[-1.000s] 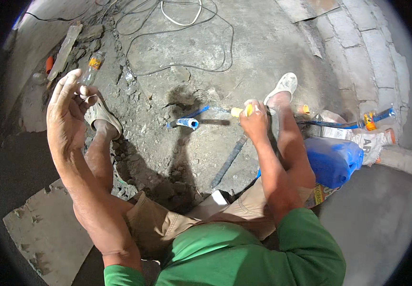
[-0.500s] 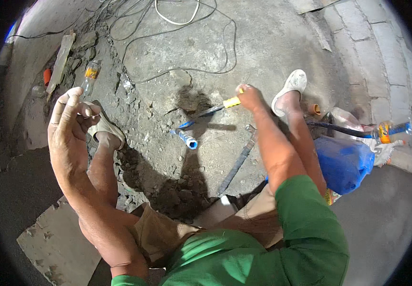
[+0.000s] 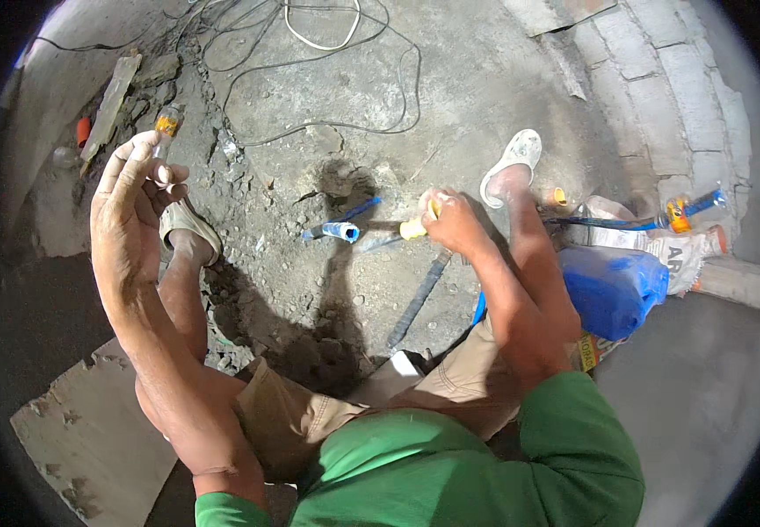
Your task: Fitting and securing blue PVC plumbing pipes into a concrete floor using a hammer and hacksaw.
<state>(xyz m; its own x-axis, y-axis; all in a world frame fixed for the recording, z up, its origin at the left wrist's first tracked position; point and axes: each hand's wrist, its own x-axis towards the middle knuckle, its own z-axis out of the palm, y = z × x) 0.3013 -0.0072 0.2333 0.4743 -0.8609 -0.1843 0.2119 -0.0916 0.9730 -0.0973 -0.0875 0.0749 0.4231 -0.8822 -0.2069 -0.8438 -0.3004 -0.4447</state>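
Observation:
My right hand (image 3: 452, 218) is closed around the yellow handle (image 3: 412, 229) of a tool, low over the rough concrete floor. A thin, blurred shaft or blade reaches left from that handle; its kind is unclear. Just left of it lies a short blue-and-white pipe piece (image 3: 342, 231), beside a dark blue strip (image 3: 361, 209). Below my right hand rests a bar wrapped in dark tape (image 3: 419, 299), its upper end hidden by the hand. My left hand (image 3: 134, 198) is raised at the left, fingers loosely bent and partly apart, with nothing visible in them.
Dark and white cables (image 3: 323, 44) loop across the far floor. Broken rubble, a plastic bottle (image 3: 169, 121) and a board (image 3: 109, 110) lie left. A blue plastic bag (image 3: 613, 285), a sack (image 3: 679, 255) and a bottle fitted on a tube (image 3: 679, 215) sit right, near a block wall (image 3: 670, 97).
My right hand has moved left and down with the yellow-handled tool. The pipe piece has turned and shifted slightly up and left. My left hand stays raised, nearly unmoved.

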